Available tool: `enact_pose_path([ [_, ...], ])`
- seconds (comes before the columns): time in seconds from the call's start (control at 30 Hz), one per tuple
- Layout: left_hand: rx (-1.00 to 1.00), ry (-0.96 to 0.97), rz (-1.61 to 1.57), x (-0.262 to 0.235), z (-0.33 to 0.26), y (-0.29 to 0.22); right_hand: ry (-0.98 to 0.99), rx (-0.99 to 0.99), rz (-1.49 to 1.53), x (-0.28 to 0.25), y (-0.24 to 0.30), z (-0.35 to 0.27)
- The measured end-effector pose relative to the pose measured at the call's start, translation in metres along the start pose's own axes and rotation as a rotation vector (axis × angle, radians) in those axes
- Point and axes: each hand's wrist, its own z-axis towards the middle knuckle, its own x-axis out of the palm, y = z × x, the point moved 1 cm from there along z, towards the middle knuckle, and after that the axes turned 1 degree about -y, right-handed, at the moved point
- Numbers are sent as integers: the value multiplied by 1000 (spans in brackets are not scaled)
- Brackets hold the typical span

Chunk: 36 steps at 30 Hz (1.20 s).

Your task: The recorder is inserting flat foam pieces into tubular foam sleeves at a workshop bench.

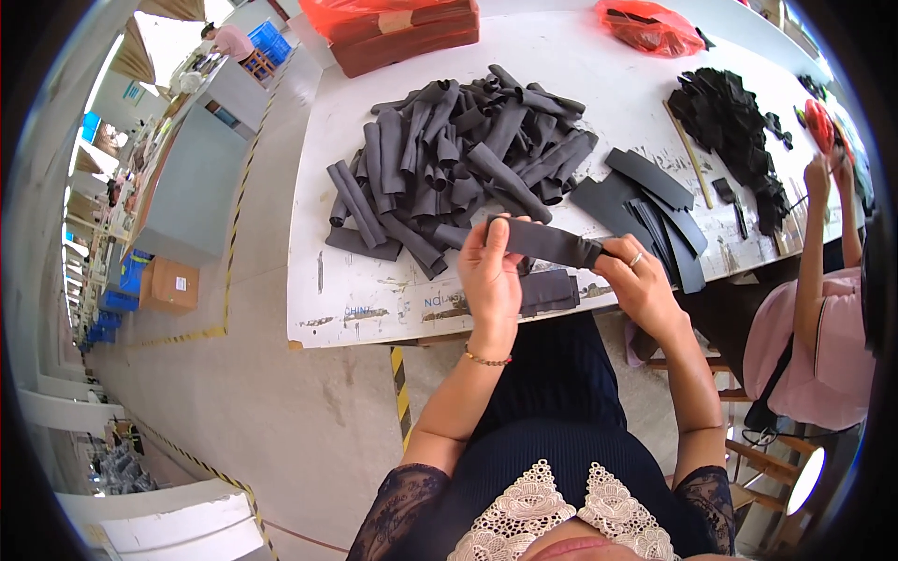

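The left hand (pixel 494 280), palm toward the wearer, grips one end of a dark grey strip (pixel 547 244) between thumb and fingers. The right hand (pixel 644 288), with a ring on one finger, pinches the opposite end, where the material is creased. The strip spans the two hands above the near edge of a white table (pixel 348 313). Clock positions are taken from the strip. At 6 o'clock, just beneath, lies a small stack of flat dark pieces (pixel 550 290). Between 10 and 11, a large heap of curled grey pieces (pixel 477 126). Between 2 and 3, fanned flat sheets (pixel 608 206) and, farther out, a brush (pixel 732 208). At 2, a black pile (pixel 716 117); at 1, a red plastic bag (pixel 650 28); at 11, a brown block (pixel 407 42). Between 3 and 4, a seated co-worker in pink (pixel 842 351).
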Motion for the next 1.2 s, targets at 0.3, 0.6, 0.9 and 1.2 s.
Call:
enact_pose_path([
  [0.3,227,114,91,7,-2,-18,-615,507,468,27,17,4],
  [0.6,289,104,143,10,1,-22,-437,780,961,26,18,16],
  [0.9,166,-10,146,3,6,-25,-620,-1,13,15,19,14],
  [1.2,-64,69,227,12,-6,-29,-218,49,39,11,18,10],
])
